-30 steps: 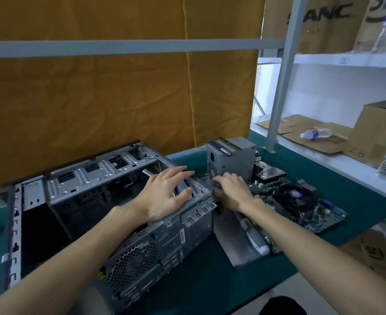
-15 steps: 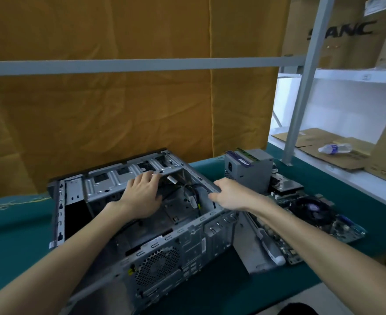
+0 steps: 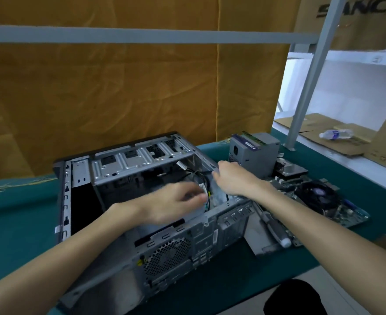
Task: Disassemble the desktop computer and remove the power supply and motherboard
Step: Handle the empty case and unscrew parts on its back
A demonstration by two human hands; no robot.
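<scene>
Both hands reach inside the open case (image 3: 142, 160): left hand (image 3: 173, 204) blurred, grip unclear; right hand (image 3: 233, 178) curled at the right edge, its hold hidden.

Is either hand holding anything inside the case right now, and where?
Cannot tell for sure. The left hand is blurred, fingers curled beside the cables inside the case; the right hand curls at its far edge.

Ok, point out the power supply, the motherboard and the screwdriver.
power supply (image 3: 259, 155): head view, on its grey side panel.
motherboard (image 3: 349, 212): head view, on the bare board right of the black fan.
screwdriver (image 3: 276, 230): head view, on the middle of its handle.
</scene>
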